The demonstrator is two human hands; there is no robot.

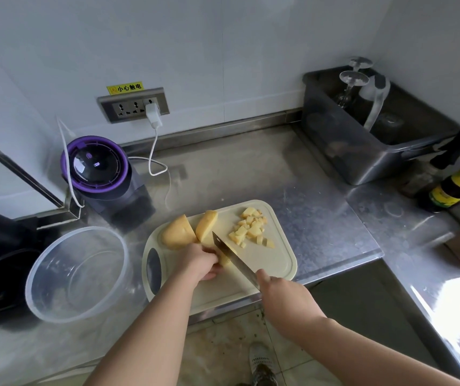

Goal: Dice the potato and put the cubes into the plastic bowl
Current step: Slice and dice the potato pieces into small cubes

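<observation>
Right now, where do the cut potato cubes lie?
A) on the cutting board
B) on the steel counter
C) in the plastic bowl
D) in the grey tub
A: the cubes sit heaped on the cutting board, right of the knife; the plastic bowl shows none.

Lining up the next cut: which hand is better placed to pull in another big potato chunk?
Left, probably. The left hand holds the potato piece beside the two big potato chunks at the cutting board's left end; the right hand grips the knife.
</observation>
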